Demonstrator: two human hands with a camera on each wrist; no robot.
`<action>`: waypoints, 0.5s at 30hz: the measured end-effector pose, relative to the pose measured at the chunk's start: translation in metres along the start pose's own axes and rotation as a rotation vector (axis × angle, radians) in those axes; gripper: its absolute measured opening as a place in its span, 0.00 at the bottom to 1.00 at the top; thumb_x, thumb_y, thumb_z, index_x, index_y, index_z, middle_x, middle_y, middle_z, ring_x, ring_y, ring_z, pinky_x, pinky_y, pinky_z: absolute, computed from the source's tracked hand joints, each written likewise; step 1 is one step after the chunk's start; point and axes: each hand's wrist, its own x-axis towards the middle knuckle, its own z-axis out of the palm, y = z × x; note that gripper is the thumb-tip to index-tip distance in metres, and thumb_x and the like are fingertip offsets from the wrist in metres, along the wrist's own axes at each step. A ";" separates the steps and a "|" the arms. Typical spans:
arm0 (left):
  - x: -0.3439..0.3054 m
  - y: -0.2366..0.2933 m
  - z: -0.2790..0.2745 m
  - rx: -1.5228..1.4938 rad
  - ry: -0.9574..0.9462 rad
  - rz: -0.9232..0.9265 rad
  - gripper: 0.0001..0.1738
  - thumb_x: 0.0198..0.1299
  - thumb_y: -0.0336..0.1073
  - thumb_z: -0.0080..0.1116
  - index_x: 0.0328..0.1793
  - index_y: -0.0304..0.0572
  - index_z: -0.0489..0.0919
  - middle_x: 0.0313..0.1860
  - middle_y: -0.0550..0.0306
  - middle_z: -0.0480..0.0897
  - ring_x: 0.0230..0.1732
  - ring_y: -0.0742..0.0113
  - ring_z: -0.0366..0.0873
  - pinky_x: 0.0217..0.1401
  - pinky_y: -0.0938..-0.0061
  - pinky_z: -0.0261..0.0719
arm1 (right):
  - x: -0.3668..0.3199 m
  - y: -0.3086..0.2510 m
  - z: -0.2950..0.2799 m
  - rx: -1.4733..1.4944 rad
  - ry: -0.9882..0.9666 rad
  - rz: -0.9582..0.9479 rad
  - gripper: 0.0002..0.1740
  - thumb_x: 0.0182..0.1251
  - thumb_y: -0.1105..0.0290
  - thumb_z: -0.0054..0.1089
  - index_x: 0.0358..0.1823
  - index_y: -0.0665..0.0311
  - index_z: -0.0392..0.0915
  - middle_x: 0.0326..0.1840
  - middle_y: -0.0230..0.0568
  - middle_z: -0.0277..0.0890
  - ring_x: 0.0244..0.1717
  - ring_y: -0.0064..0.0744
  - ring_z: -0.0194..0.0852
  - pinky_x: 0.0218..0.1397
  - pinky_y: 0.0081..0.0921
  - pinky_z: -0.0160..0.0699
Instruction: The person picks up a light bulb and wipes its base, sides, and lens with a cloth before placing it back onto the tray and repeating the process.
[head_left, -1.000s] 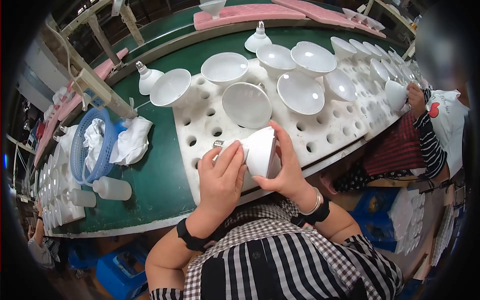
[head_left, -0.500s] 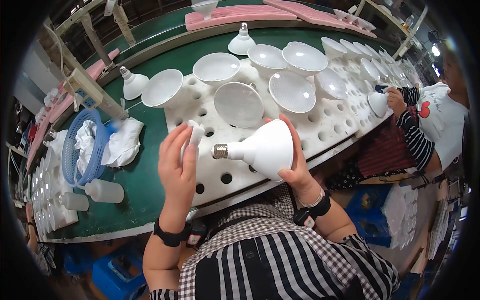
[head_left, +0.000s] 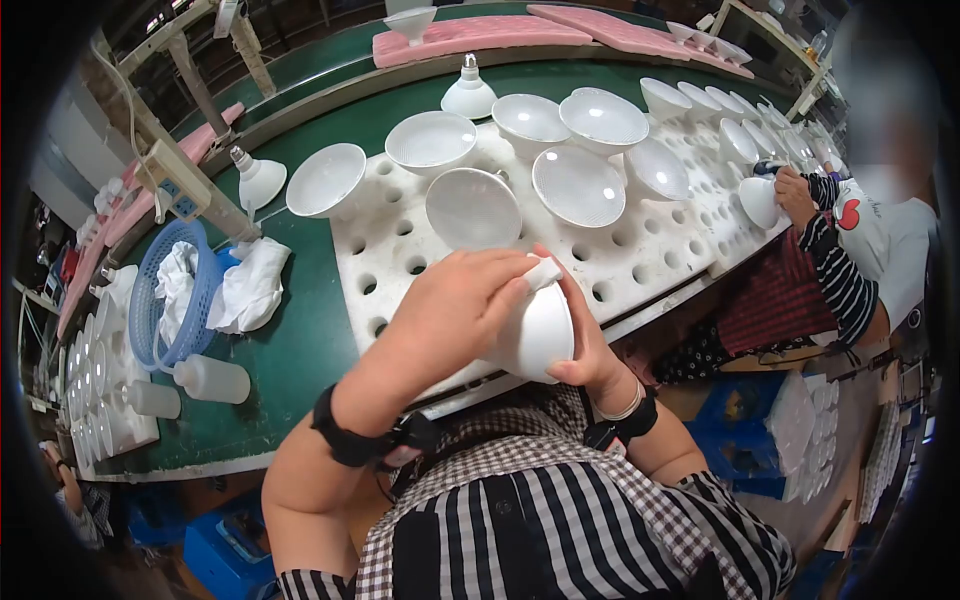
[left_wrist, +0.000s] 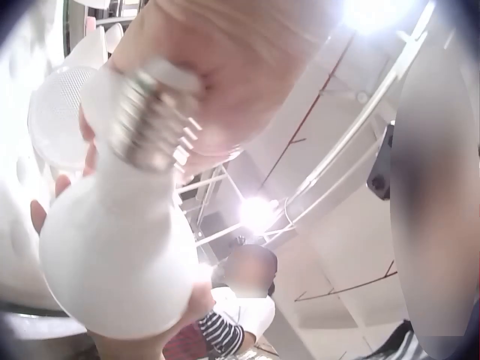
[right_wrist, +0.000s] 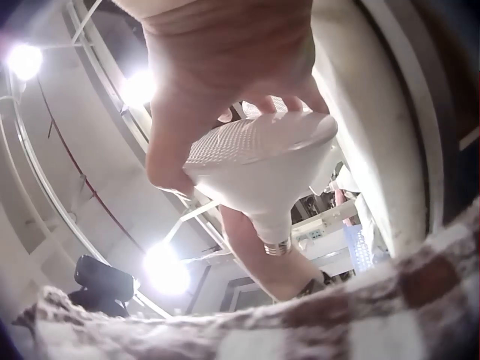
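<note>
In the head view, the right hand [head_left: 590, 352] grips a white cone-shaped lamp [head_left: 540, 338] by its wide rim. Bent over the lamp's upper side, the left hand [head_left: 440, 310] pinches a small white pad or folded cloth [head_left: 543, 272] against it. The left wrist view shows the lamp body [left_wrist: 116, 262] and its blurred metal screw base [left_wrist: 150, 124] close to the left palm [left_wrist: 240, 75]. In the right wrist view, right-hand fingers and thumb span the ridged lamp face [right_wrist: 247, 140], with the screw base [right_wrist: 277, 247] pointing down. The left hand hides the base in the head view.
Several lamps stand in a white board with holes [head_left: 385, 235]; two others [head_left: 261, 182] [head_left: 469, 92] stand face down on the green table [head_left: 290, 345]. A blue basket [head_left: 205, 290], white cloth [head_left: 250, 285] and bottles [head_left: 212, 380] lie left. Another person [head_left: 860, 240] works at right.
The left hand came away from the lamp's neck holding the white pad, then moved right onto the lamp's upper side. The right hand kept its grip while the lamp turned.
</note>
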 end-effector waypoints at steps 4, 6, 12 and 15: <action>0.002 -0.024 -0.017 -0.453 -0.194 -0.169 0.19 0.70 0.39 0.52 0.61 0.36 0.80 0.56 0.51 0.83 0.53 0.61 0.80 0.56 0.70 0.77 | -0.001 -0.001 0.001 0.214 -0.024 0.048 0.71 0.40 0.43 0.75 0.83 0.59 0.40 0.78 0.47 0.54 0.78 0.42 0.53 0.79 0.38 0.52; 0.000 -0.029 -0.009 -0.593 -0.202 -0.180 0.21 0.72 0.40 0.51 0.65 0.37 0.78 0.57 0.52 0.82 0.53 0.67 0.79 0.56 0.72 0.77 | 0.001 -0.006 0.008 0.588 0.058 0.104 0.69 0.41 0.40 0.72 0.82 0.57 0.43 0.76 0.48 0.57 0.75 0.44 0.59 0.75 0.42 0.61; -0.024 -0.020 0.050 -0.249 0.275 -0.039 0.28 0.72 0.37 0.48 0.75 0.33 0.64 0.70 0.40 0.70 0.66 0.48 0.69 0.70 0.57 0.65 | 0.008 0.000 0.008 0.765 0.207 0.106 0.52 0.56 0.34 0.58 0.76 0.58 0.57 0.72 0.45 0.64 0.70 0.44 0.67 0.72 0.45 0.69; -0.029 -0.015 0.049 0.069 0.325 0.058 0.32 0.69 0.37 0.51 0.77 0.33 0.59 0.70 0.38 0.69 0.67 0.41 0.67 0.70 0.55 0.63 | 0.010 0.000 0.014 0.789 0.285 0.140 0.50 0.57 0.33 0.56 0.74 0.58 0.61 0.70 0.44 0.67 0.68 0.41 0.69 0.71 0.43 0.69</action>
